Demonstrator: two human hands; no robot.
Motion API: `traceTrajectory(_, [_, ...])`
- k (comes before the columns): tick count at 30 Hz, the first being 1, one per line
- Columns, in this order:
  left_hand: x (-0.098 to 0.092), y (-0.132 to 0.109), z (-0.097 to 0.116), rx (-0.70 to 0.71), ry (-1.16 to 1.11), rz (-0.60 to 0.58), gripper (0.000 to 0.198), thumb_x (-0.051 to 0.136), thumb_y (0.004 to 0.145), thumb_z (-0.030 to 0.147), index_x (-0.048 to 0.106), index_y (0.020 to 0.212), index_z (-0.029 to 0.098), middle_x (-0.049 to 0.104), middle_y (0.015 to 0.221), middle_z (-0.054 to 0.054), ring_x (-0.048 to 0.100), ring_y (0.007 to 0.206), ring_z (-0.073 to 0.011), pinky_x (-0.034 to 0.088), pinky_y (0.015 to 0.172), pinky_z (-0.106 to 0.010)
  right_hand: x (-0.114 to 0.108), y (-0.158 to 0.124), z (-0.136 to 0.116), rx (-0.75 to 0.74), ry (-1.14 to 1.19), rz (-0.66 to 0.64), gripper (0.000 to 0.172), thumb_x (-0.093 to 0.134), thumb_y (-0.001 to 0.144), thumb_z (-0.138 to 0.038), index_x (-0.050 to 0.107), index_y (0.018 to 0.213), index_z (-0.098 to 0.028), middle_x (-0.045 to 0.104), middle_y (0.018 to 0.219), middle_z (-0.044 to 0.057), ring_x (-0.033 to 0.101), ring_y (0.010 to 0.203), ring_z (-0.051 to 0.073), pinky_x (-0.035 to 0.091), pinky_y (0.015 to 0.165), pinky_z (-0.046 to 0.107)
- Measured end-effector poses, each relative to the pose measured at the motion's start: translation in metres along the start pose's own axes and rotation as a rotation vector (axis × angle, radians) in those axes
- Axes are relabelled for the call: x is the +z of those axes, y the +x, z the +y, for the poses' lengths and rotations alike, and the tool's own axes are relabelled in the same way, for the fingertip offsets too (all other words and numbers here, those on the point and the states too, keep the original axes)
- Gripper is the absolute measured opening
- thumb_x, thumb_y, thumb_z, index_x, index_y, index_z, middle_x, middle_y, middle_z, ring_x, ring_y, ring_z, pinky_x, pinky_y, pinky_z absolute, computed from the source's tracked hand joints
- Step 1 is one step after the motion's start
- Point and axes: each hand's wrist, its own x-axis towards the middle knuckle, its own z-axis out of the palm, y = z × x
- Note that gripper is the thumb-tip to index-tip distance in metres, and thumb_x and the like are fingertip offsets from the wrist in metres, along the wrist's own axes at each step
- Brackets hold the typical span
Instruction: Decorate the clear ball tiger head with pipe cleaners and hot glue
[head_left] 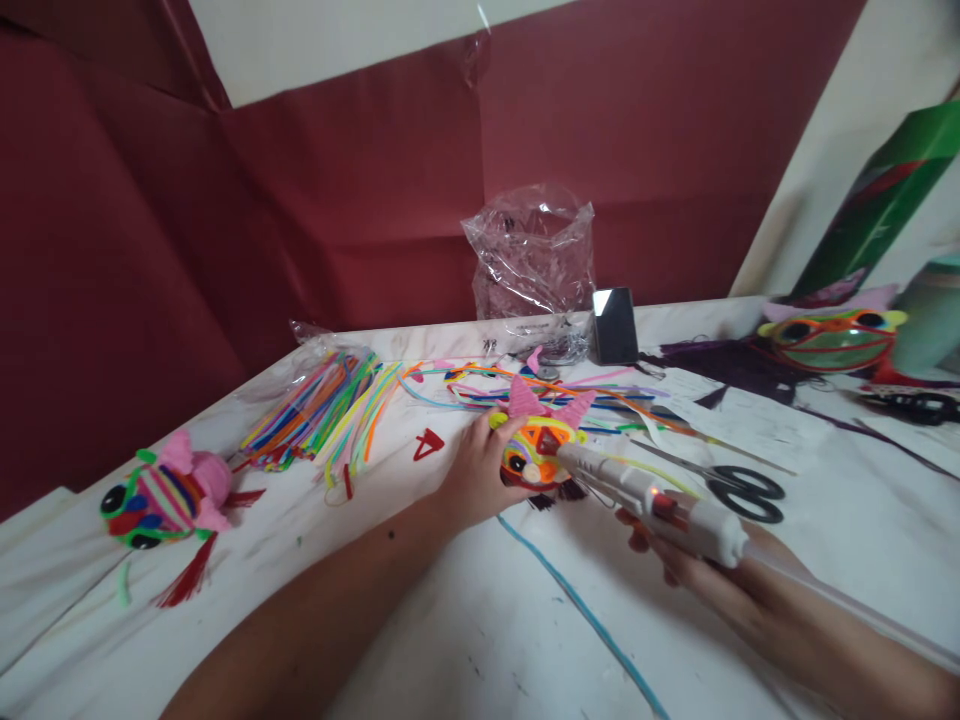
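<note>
My left hand [480,468] is closed around the left side of a colourful pipe-cleaner animal head [541,462] with pink pointed ears, a yellow rim and dark tassels below. In my right hand [697,570] is a white hot glue gun [645,498] with a small orange light lit on its side. The gun's nozzle is at the upper right of the animal head, by a dark red triangular patch; whether it touches cannot be made out. A small red bent pipe-cleaner triangle [427,444] lies on the table left of my left hand.
Bundled pipe cleaners [315,415] lie back left, near a finished-looking fish figure [169,490]. Black-handled scissors [742,490] rest right of the glue gun. A phone [614,326] and clear plastic bag [532,260] stand behind. A blue pipe cleaner [581,605] runs toward the front edge.
</note>
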Motion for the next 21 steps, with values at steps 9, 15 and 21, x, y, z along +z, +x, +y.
traceTrajectory(9, [0.0,-0.0006,0.0001,0.001,0.011,0.002,0.082,0.076,0.064,0.047,0.039,0.133,0.021,0.042,0.13,-0.017,0.042,0.127,-0.0329,0.041,0.1,-0.047,-0.0052,-0.0047,0.006,0.013,0.021,-0.106,0.022,0.046,0.084,-0.041,0.061,0.082,-0.025,0.072,0.076,0.004,0.068,0.067,0.024,0.056,0.059,0.032])
traceTrajectory(15, [-0.0006,0.0003,0.0008,0.008,-0.004,0.011,0.081,0.076,0.065,0.046,0.039,0.133,0.021,0.042,0.129,-0.017,0.043,0.126,-0.0322,0.04,0.1,-0.047,-0.0045,-0.0056,0.0067,-0.012,0.022,-0.113,0.017,0.047,0.083,-0.037,0.059,0.083,-0.025,0.072,0.081,0.004,0.068,0.072,0.025,0.056,0.062,0.032])
traceTrajectory(21, [-0.0004,0.0,0.0004,-0.007,0.005,-0.005,0.084,0.078,0.063,0.045,0.038,0.133,0.022,0.042,0.129,-0.016,0.042,0.126,-0.0323,0.04,0.101,-0.047,-0.0058,-0.0051,0.0016,0.017,0.019,-0.09,0.019,0.045,0.084,-0.038,0.06,0.082,-0.025,0.071,0.076,0.003,0.067,0.068,0.023,0.056,0.061,0.032])
